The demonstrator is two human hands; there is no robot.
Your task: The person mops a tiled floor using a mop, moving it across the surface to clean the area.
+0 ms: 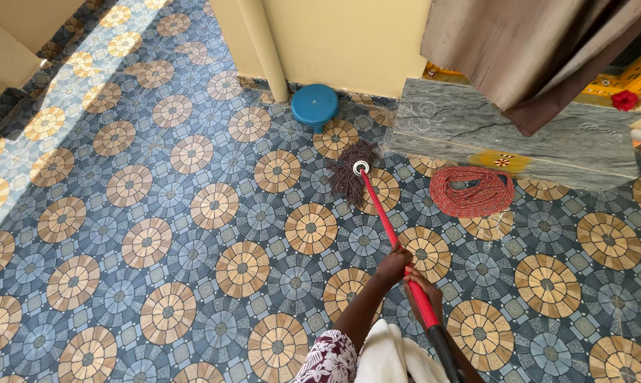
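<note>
Red-handled mop (381, 209) with brown strands; blue stool (314, 105); coiled red rope (471, 191); floor (157, 213) tiled in blue-grey with tan circular medallions.

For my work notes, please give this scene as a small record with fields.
Setting: patterned tile floor, yellow wall
Left hand: grips the red mop handle, higher on it
Right hand: grips the same handle, lower
Mop head: dark strings, on the floor near the grey stone step
Nearby: blue stool, coiled red rope, brown curtain
</note>
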